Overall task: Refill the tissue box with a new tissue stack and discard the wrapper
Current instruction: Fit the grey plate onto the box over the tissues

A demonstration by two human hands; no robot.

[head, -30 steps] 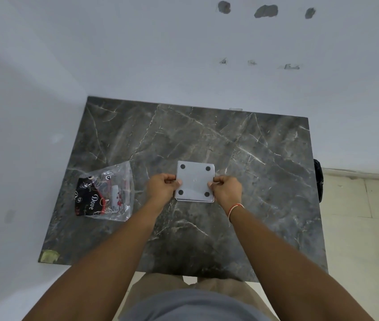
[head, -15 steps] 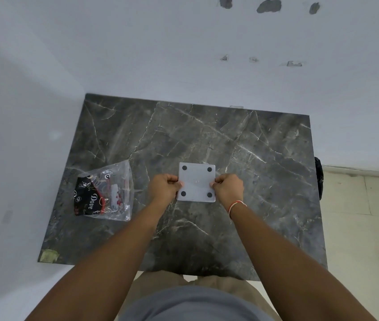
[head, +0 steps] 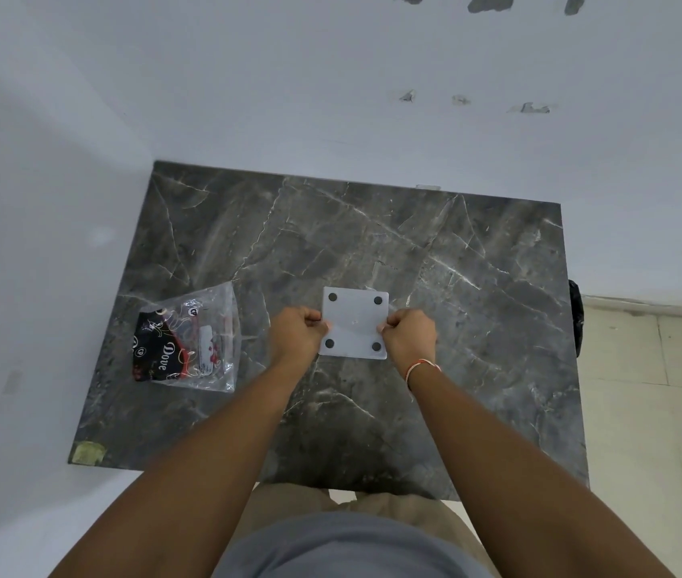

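Observation:
A square white tissue box point(head: 354, 323) lies bottom-up in the middle of the dark marble table point(head: 435, 252), showing a flat base with four black round feet at its corners. My left hand point(head: 295, 333) grips its left edge and my right hand point(head: 410, 337) grips its right edge, both with fingers curled. A clear plastic wrapper point(head: 189, 340) with a black and red "Dove" print lies on the table to the left, apart from my hands. What the wrapper holds I cannot tell.
The table stands in a corner, with white walls at the back and left. A black object point(head: 575, 314) hangs past the table's right edge. Pale tiled floor point(head: 656, 410) lies to the right. A yellowish patch point(head: 88, 452) marks the near left corner.
The box's base has tipped from slightly tilted to flat-on toward the camera. Both hands keep their grip on its sides and have barely moved.

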